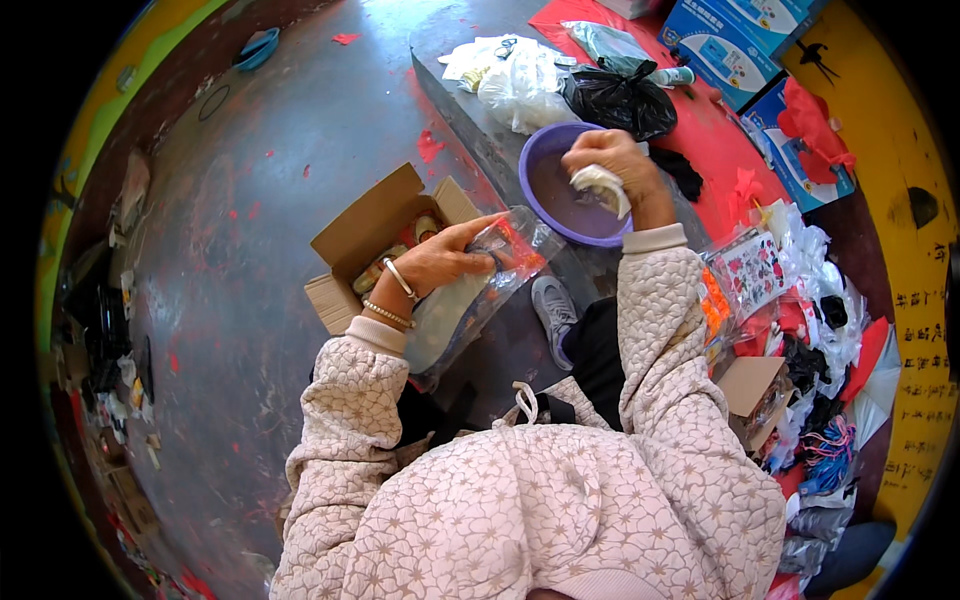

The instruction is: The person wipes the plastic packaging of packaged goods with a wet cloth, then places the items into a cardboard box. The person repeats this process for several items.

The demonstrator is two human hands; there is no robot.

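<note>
My left hand (447, 260), with a bracelet and a bangle at the wrist, is closed on a see-through plastic bag (470, 305) with a red-orange patch near its top. The bag hangs over my lap, beside an open cardboard box (370, 215). Inside the box, partly hidden by my left hand, are some colourful items that I cannot make out. My right hand (615, 165) is closed around a crumpled white cloth (602, 186). It is held over the right part of a purple basin (533, 190), which holds brownish water.
Beyond the basin lie white plastic bags (525, 90) and a tied black bag (625, 98) on red sheeting. Blue printed boxes (725, 60) stand at the far right. Plastic bags and scraps (810, 260) pile up to my right, near a small cardboard box (750, 385). My shoe (553, 310) is below the basin.
</note>
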